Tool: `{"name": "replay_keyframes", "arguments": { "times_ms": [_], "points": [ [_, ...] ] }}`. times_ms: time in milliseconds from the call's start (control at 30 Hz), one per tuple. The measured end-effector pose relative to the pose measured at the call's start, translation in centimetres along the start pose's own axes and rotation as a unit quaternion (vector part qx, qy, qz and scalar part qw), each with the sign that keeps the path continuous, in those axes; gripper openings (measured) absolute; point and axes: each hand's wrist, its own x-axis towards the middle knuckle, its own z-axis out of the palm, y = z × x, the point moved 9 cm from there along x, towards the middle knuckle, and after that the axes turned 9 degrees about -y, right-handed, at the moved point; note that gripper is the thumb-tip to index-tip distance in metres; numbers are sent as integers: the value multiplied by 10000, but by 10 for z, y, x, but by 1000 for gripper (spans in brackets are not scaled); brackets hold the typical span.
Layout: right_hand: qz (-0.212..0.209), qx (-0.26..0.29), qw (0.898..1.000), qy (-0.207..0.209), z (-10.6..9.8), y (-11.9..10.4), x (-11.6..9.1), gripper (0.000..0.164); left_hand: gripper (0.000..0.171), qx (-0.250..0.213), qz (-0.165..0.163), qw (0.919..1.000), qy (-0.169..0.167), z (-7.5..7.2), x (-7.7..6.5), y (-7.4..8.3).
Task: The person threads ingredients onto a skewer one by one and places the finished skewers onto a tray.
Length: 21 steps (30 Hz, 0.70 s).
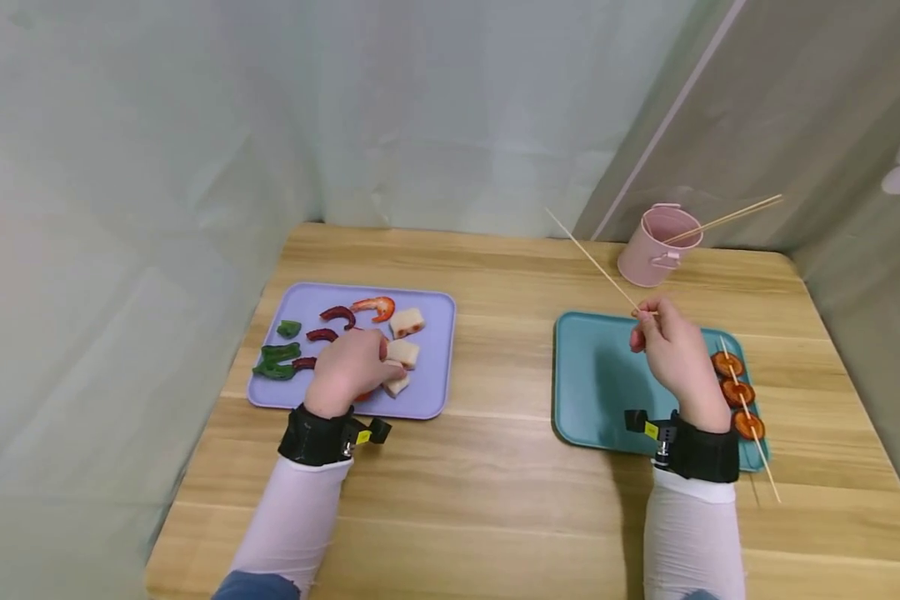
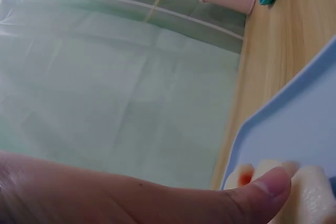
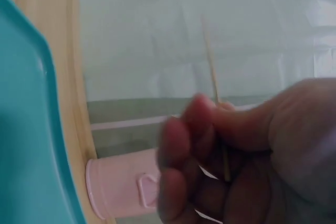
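Over the right part of a lavender tray (image 1: 437,387), my left hand (image 1: 347,367) pinches a white food block (image 2: 311,195) between thumb and fingers. More white blocks (image 1: 407,322) lie right beside it. The left wrist view shows the thumb (image 2: 275,182) against the block; the other fingers are hidden there. My right hand (image 1: 675,354), above a teal tray (image 1: 576,375), pinches a thin bamboo skewer (image 1: 591,259) near one end. That skewer slants up and to the left, bare along its visible length.
On the lavender tray also lie a shrimp (image 1: 375,308), dark red curled pieces (image 1: 339,315) and green leafy pieces (image 1: 277,362). A skewer with three browned round slices (image 1: 737,392) crosses the teal tray's right side. Behind it stands a pink bucket (image 1: 645,262) holding skewers (image 1: 746,213).
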Motion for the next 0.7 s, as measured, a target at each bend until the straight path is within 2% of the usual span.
{"name": "replay_keyframes", "arguments": {
  "times_ms": [233, 433, 700],
  "points": [
    [-315, -33, 9990, -309, 10, -18, -3, 32, 47, 251, -126, 9996, 5, -2, -1, -8],
    [-418, -48, 9986, -328, 9, -30, -4, 32, 46, 286, -88, 9996, -12, -3, -3, -4],
    [-497, -110, 9983, -290, 10, -31, -1, 30, 45, 385, -113, 9990, -171, 0, 0, 0]
  ]
}}
